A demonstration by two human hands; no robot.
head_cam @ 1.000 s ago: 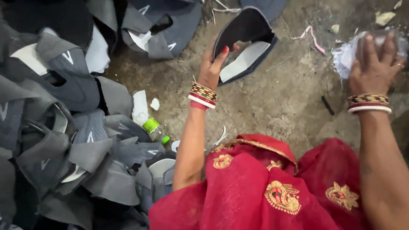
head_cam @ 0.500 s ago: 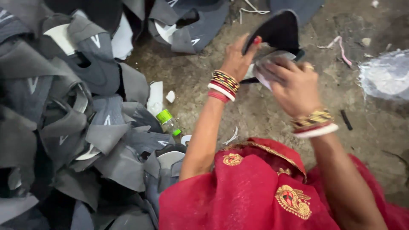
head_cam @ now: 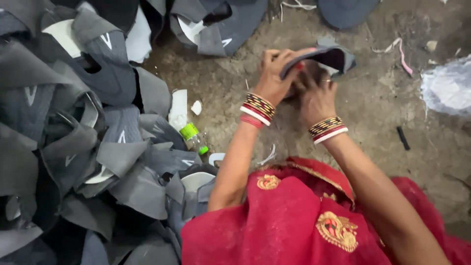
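Right hand (head_cam: 314,95) half hidden under shoe upper (head_cam: 326,55).

Grey shoe uppers (head_cam: 98,147), perhaps bottle (head_cam: 194,138)

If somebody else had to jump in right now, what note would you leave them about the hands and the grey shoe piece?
Left hand: grips the grey shoe upper at its edge, lifted off the floor.
Right hand: under the upper, fingers tucked inside it.
Pile of grey uppers lies to the left; small green bottle beside it; crumpled plastic bag at far right.
Done: one upper is picked up.
Left: the pile.
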